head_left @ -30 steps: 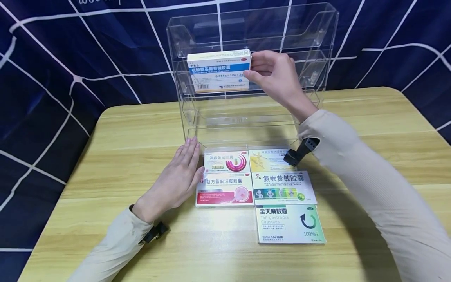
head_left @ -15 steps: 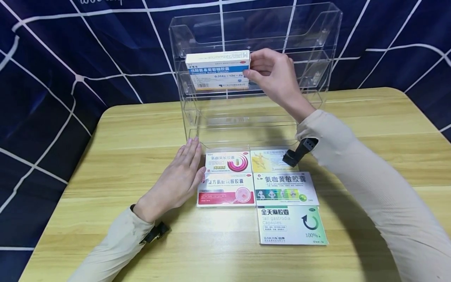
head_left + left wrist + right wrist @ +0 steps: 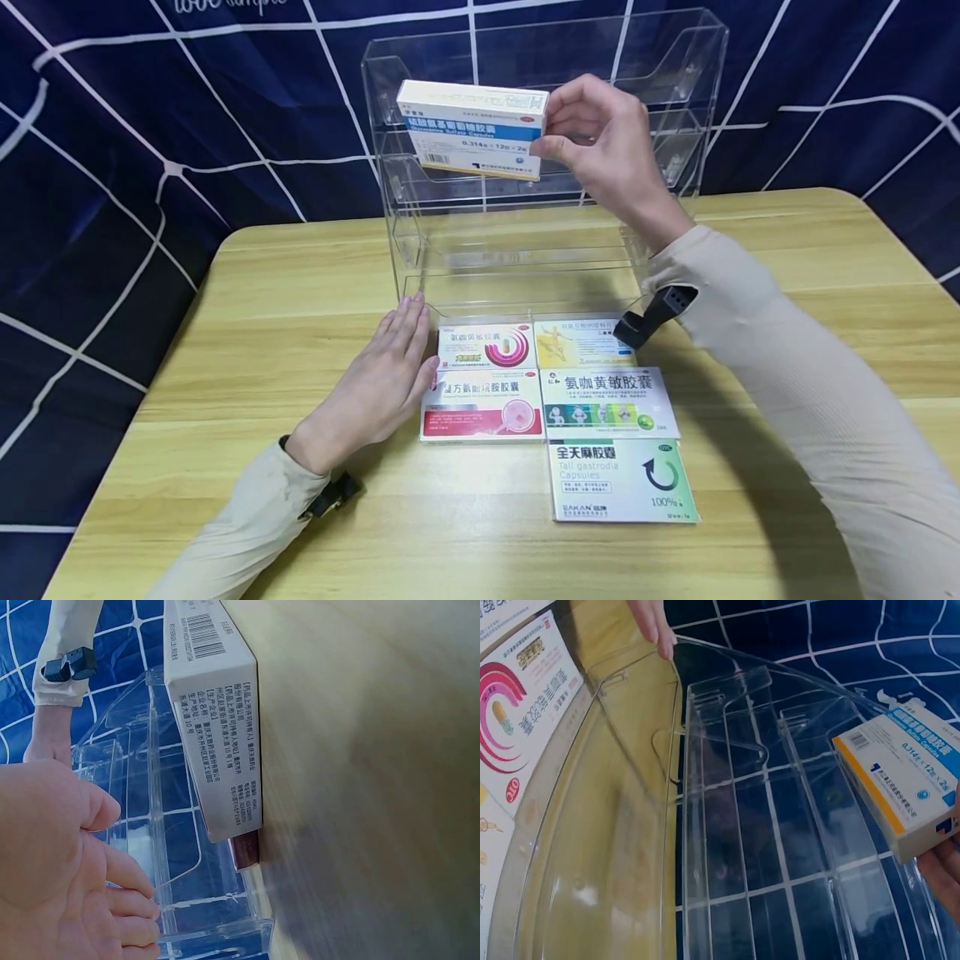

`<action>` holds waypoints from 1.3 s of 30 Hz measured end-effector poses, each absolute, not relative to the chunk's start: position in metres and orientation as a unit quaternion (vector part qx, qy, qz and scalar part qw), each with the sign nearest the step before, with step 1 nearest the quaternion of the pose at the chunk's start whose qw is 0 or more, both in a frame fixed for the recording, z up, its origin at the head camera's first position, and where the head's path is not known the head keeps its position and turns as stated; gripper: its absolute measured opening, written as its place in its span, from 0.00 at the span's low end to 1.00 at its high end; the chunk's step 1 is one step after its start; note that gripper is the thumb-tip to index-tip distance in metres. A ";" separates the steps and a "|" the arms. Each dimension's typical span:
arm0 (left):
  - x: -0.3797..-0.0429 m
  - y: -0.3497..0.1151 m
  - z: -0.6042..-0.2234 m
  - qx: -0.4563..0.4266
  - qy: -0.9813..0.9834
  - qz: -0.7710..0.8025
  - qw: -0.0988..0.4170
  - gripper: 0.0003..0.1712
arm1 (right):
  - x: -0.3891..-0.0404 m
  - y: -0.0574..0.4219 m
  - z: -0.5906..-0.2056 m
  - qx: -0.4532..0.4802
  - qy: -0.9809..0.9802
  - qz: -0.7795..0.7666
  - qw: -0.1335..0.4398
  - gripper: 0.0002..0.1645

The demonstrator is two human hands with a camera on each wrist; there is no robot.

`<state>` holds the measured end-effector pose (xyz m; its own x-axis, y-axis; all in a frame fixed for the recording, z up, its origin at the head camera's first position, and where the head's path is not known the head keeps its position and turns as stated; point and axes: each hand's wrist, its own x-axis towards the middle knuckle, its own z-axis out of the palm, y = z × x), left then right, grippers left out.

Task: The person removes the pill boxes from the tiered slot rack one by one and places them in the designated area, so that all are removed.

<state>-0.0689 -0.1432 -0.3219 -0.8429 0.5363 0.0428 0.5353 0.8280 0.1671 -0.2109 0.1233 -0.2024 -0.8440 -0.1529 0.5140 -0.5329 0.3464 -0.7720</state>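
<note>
My right hand (image 3: 611,150) pinches a white medicine box (image 3: 474,129) with a blue band by its right end, thumb in front. The box is held slightly tilted before the upper tiers of a clear plastic rack (image 3: 517,287); the right wrist view shows the same medicine box (image 3: 907,769) above the tiers. My left hand (image 3: 367,387) lies with straight fingers beside the rack's lower left corner; whether it touches the rack is hard to tell. Right of it are a white-and-pink box (image 3: 483,346) and a red-and-white box (image 3: 482,407).
On the wooden table (image 3: 285,275), before the rack, lie a yellow-and-white box (image 3: 573,343), a white box with a green strip (image 3: 609,404) and a green-and-white box (image 3: 622,482). A dark blue cloth with white lines (image 3: 247,100) hangs behind.
The right hand has raised the blue-banded medicine box and shifted it slightly right, tilting its right end down. The left hand has stayed in place.
</note>
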 end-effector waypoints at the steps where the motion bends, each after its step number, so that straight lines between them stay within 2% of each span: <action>1: -0.069 -0.143 -0.322 0.280 0.956 0.086 0.003 0.36 | -0.210 0.123 -0.202 0.218 -0.800 0.531 0.177 0.14; 6: -0.069 -0.143 -0.323 0.283 0.955 0.088 -0.001 0.36 | -0.206 0.123 -0.202 0.223 -0.805 0.524 0.169 0.13; 13: -0.069 -0.142 -0.323 0.286 0.954 0.088 -0.003 0.36 | -0.196 0.132 -0.201 0.223 -0.788 0.539 0.197 0.13; 17: -0.069 -0.142 -0.322 0.287 0.954 0.088 0.000 0.36 | -0.184 0.142 -0.199 0.208 -0.778 0.561 0.190 0.11; 29: -0.070 -0.144 -0.315 0.287 0.954 0.085 0.011 0.36 | -0.150 0.171 -0.211 0.139 -0.691 0.707 0.060 0.11; 34: -0.070 -0.142 -0.315 0.293 0.952 0.088 0.003 0.35 | -0.132 0.177 -0.231 0.153 -0.692 0.705 -0.014 0.08; 39: -0.070 -0.142 -0.315 0.296 0.950 0.094 0.005 0.35 | -0.113 0.182 -0.244 0.129 -0.730 0.669 -0.061 0.08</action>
